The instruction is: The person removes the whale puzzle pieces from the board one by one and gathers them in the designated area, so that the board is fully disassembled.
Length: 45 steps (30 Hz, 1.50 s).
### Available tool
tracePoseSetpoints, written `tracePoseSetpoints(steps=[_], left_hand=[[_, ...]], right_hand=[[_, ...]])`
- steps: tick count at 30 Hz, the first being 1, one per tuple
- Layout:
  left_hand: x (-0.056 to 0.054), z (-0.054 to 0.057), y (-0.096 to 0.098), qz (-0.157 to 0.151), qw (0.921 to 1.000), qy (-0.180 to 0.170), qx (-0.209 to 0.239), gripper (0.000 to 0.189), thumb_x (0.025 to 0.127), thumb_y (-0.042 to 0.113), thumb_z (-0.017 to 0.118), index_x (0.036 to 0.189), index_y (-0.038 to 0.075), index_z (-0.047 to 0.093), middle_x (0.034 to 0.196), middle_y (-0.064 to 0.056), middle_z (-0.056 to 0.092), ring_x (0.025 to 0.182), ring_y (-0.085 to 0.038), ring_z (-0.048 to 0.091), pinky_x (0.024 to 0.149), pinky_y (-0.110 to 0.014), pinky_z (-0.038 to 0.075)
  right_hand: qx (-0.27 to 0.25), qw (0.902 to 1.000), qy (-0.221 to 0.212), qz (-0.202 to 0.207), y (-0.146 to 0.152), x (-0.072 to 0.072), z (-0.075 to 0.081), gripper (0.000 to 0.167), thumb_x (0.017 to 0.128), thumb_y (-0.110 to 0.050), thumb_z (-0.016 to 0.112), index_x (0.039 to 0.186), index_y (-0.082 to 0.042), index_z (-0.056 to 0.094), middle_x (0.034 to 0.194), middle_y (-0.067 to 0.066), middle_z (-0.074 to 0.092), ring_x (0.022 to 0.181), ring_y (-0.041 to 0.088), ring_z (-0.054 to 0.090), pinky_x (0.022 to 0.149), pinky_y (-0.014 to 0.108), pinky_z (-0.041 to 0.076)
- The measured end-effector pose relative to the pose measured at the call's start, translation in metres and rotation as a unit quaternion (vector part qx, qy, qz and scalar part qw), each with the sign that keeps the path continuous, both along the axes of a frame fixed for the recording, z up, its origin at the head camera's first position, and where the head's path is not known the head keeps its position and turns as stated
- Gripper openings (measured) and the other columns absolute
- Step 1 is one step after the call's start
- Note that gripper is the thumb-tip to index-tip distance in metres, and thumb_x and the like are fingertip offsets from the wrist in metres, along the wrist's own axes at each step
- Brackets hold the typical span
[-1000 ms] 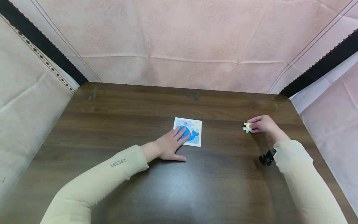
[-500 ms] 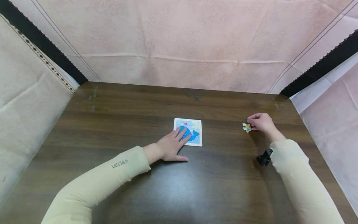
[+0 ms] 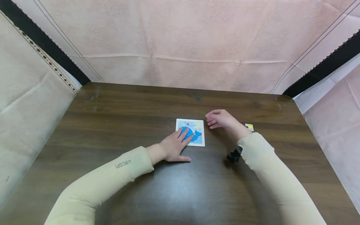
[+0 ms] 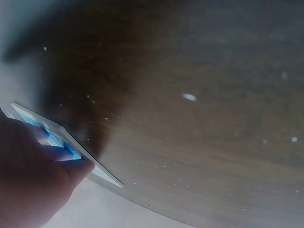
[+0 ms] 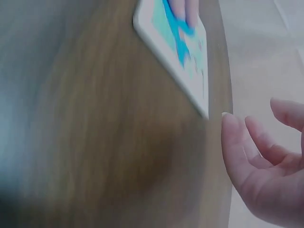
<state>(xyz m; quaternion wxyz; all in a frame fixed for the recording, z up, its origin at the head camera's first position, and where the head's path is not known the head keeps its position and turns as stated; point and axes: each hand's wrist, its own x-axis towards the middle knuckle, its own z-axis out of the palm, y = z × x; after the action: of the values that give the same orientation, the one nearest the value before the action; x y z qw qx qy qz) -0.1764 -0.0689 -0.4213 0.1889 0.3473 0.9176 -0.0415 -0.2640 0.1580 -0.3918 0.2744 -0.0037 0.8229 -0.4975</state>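
A framed jigsaw puzzle [image 3: 198, 131] with a blue whale picture and a white border lies flat near the table's middle. Spread fingers of my left hand [image 3: 176, 147] rest on its lower left part and cover some of the whale; the thumb lies off the frame. Just past the puzzle's right edge is my right hand [image 3: 220, 119], its fingers loosely bent. The right wrist view shows nothing between the fingers and thumb of that right hand [image 5: 266, 171]. A small yellow and light blue jigsaw piece [image 3: 249, 126] lies behind the right wrist, partly hidden by the arm.
The brown wooden table [image 3: 135, 106] ends at a pale cloth curtain [image 3: 182, 47] behind it, with more cloth on both sides. A black wrist camera [image 3: 234, 155] juts from the right sleeve, low over the table.
My right hand has let go of the jigsaw piece, leaving it on the table at the right, and has moved left to beside the puzzle. The left hand stays on the puzzle.
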Motion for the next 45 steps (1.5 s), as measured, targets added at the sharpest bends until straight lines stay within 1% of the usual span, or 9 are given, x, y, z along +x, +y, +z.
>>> tracePoseSetpoints(steps=[7,14,20,27,32,36,39,42,45], left_hand=[[-0.002,0.001,0.004,0.004,0.9999,-0.007,-0.010,0.090,0.085,0.072,0.036,0.152,0.018,0.009,0.159,-0.011,0.002,0.145,-0.036,0.003,0.118,-0.041,0.015],[-0.003,0.002,0.004,0.005,0.9999,-0.005,-0.015,0.090,0.085,0.072,0.037,0.152,0.019,0.008,0.159,-0.010,0.001,0.146,-0.035,0.002,0.118,-0.041,0.013],[-0.004,0.002,0.003,0.007,0.9998,-0.009,-0.015,0.090,0.085,0.072,0.037,0.152,0.019,0.008,0.159,-0.010,0.001,0.146,-0.035,0.001,0.118,-0.041,0.013],[-0.004,0.003,0.003,-0.001,0.9999,-0.006,-0.013,0.091,0.085,0.072,0.036,0.152,0.018,0.008,0.159,-0.011,0.002,0.146,-0.035,0.003,0.118,-0.041,0.014],[-0.007,0.001,0.001,-0.007,0.9999,-0.012,-0.001,0.089,0.085,0.072,0.036,0.152,0.018,0.010,0.159,-0.011,0.003,0.145,-0.036,0.004,0.118,-0.042,0.016],[-0.011,-0.001,-0.002,-0.003,0.9994,-0.027,0.023,0.088,0.084,0.072,0.039,0.151,0.022,0.013,0.159,-0.010,0.005,0.145,-0.036,0.003,0.117,-0.044,0.015],[-0.013,0.002,-0.005,0.003,0.9984,-0.043,0.037,0.088,0.083,0.071,0.044,0.151,0.023,0.015,0.159,-0.011,0.007,0.145,-0.038,0.002,0.116,-0.047,0.018],[-0.013,0.006,-0.005,0.005,0.9979,-0.052,0.039,0.088,0.083,0.070,0.045,0.151,0.023,0.016,0.159,-0.011,0.008,0.145,-0.039,0.004,0.115,-0.048,0.022],[-0.013,0.008,-0.004,0.006,0.9978,-0.057,0.034,0.089,0.082,0.071,0.045,0.151,0.023,0.016,0.159,-0.011,0.008,0.145,-0.039,0.004,0.114,-0.048,0.022]], right_hand=[[0.016,0.9997,-0.009,0.013,-0.032,0.001,-0.006,0.041,0.097,-0.026,0.050,0.126,0.004,0.052,0.115,0.024,0.061,0.093,0.023,0.065,0.086,0.036,0.053],[0.036,0.9991,-0.020,0.007,-0.041,0.000,-0.009,0.045,0.096,-0.029,0.052,0.126,0.004,0.050,0.117,0.024,0.060,0.101,0.028,0.064,0.086,0.035,0.053],[0.026,0.9992,-0.028,-0.009,-0.045,-0.002,-0.011,0.044,0.097,-0.028,0.051,0.126,0.005,0.050,0.118,0.025,0.059,0.105,0.031,0.063,0.088,0.035,0.052],[0.028,0.9991,-0.023,-0.023,-0.050,-0.001,-0.010,0.037,0.097,-0.022,0.049,0.122,0.006,0.053,0.112,0.023,0.060,0.093,0.025,0.065,0.086,0.035,0.053],[0.047,0.9982,-0.019,-0.033,-0.054,-0.002,-0.014,0.030,0.094,-0.015,0.055,0.117,0.004,0.058,0.110,0.021,0.062,0.084,0.020,0.065,0.082,0.032,0.055],[0.057,0.9974,-0.019,-0.041,-0.058,-0.003,-0.018,0.028,0.091,-0.011,0.059,0.115,0.003,0.061,0.106,0.020,0.064,0.079,0.018,0.065,0.080,0.030,0.055],[0.061,0.9970,-0.020,-0.042,-0.060,-0.003,-0.017,0.028,0.090,-0.009,0.060,0.115,0.003,0.062,0.105,0.020,0.064,0.077,0.018,0.065,0.079,0.031,0.055],[0.069,0.9967,-0.019,-0.039,-0.062,-0.001,-0.015,0.028,0.090,-0.010,0.061,0.115,0.003,0.062,0.105,0.020,0.065,0.078,0.018,0.065,0.079,0.030,0.055],[0.072,0.9963,-0.015,-0.043,-0.063,-0.001,-0.016,0.027,0.090,-0.010,0.061,0.114,0.003,0.063,0.103,0.019,0.065,0.077,0.018,0.065,0.078,0.029,0.055]])
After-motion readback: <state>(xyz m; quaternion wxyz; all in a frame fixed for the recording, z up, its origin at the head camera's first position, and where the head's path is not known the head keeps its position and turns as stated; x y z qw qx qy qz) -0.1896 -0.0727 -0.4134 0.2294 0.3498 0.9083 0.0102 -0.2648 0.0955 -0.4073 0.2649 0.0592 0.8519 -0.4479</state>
